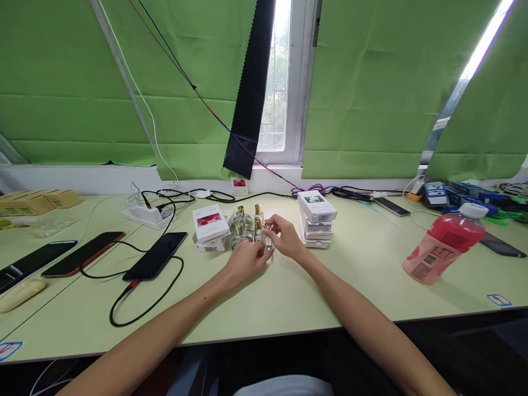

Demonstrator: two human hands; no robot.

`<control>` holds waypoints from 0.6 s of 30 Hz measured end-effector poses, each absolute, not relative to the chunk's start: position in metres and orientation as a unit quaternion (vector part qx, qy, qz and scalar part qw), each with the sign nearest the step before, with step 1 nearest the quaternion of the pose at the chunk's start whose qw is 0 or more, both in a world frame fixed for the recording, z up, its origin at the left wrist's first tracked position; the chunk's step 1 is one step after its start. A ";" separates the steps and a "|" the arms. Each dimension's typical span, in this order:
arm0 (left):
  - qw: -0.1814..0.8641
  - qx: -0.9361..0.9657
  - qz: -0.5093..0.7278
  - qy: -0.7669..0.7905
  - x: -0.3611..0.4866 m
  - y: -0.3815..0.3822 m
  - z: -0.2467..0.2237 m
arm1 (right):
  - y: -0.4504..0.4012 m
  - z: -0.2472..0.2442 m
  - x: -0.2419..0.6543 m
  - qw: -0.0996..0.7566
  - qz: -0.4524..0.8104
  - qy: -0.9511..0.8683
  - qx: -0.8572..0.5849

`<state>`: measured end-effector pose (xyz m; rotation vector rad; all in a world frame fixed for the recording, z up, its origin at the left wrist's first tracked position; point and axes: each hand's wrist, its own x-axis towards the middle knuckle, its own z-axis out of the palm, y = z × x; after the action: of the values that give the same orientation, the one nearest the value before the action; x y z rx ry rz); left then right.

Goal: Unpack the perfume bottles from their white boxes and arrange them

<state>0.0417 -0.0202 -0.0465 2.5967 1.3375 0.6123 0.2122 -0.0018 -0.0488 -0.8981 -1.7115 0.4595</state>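
Several small glass bottles (243,226), some with gold caps, stand grouped at the middle of the table. My left hand (249,257) is closed at the front of the group, its fingertips at the base of a clear glass bottle (268,241). From the right, my right hand (282,234) pinches the upper part of that same bottle. Left of the group, a white box with a red picture (210,223) lies tilted on another box. Just right of my right hand is a stack of white boxes (317,220).
Phones (155,256) and looping cables cover the left side, near a white power strip (150,214). A pink drink bottle (441,247) stands tilted in view at the right. More cables run along the wall. The table's front edge (289,334) crosses below my forearms.
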 end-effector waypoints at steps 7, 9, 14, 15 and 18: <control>0.069 0.872 0.203 0.440 0.042 -0.020 -0.049 | 0.001 -0.051 0.210 0.556 0.195 -0.713 -0.381; 0.068 0.872 0.205 0.440 0.042 -0.019 -0.050 | 0.001 -0.053 0.209 0.560 0.208 -0.706 -0.380; 0.057 0.878 0.216 0.423 0.043 -0.019 -0.051 | 0.003 -0.056 0.206 0.575 0.218 -0.689 -0.384; 0.054 0.879 0.222 0.418 0.043 -0.020 -0.050 | 0.003 -0.057 0.206 0.579 0.214 -0.686 -0.385; 0.042 0.882 0.245 0.401 0.043 -0.021 -0.047 | 0.005 -0.058 0.205 0.591 0.198 -0.680 -0.387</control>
<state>0.0435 -0.0213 -0.0471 2.6978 1.2258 0.7501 0.2049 0.0054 -0.0582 -0.9004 -1.5820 0.4607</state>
